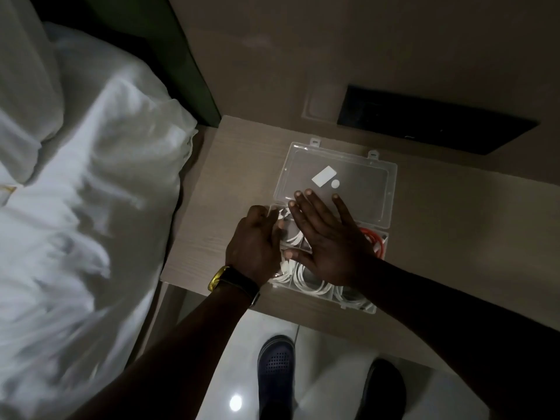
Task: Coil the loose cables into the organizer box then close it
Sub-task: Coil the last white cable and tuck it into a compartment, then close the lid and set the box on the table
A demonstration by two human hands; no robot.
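Head view: a clear plastic organizer box is seen on a pale wooden bedside table, its transparent lid laid open behind. Coiled white cables and an orange cable are lodged in its compartments. The left hand is curled over white cable at the box's left edge; whether it is gripped cannot be told. The right hand is spread flat, fingers apart, over the box.

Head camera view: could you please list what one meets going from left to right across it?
Rumpled white bedding → gold-cased wristwatch on a dark strap → left hand → right hand → coiled orange cable in the clear plastic organizer box.
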